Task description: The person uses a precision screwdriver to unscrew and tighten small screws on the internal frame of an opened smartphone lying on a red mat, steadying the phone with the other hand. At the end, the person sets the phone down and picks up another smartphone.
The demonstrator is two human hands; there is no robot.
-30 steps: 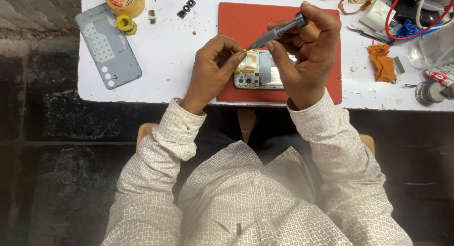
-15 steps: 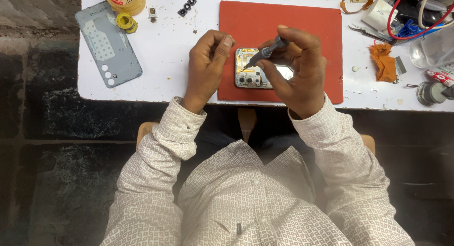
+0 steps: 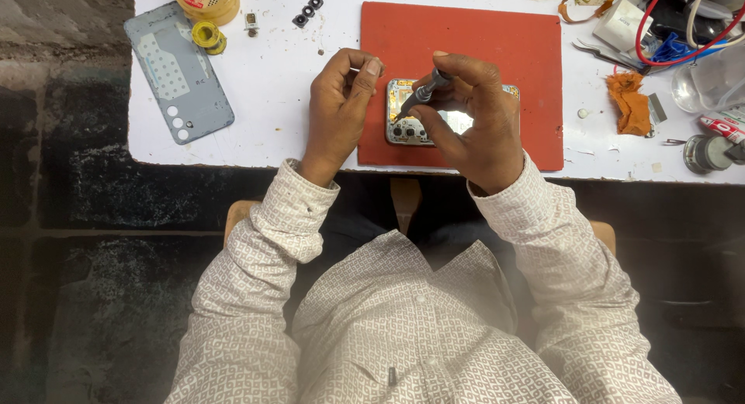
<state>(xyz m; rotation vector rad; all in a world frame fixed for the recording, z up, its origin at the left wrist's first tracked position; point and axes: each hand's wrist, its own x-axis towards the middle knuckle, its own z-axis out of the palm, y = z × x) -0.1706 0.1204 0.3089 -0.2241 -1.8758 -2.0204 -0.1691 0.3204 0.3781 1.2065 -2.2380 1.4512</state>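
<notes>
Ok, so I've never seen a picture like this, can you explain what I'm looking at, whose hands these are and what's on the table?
The camera sits on a person's head and looks straight down, so you see their own patterned sleeves and two bare hands. The right hand holds a dark screwdriver, its tip down on an opened phone that lies on a red mat. The left hand rests curled beside the phone's left end, its fingertips pinched together. On the white table, to the left, lies the phone's grey back cover near a yellow tape roll. To the right are an orange cloth and cables.
</notes>
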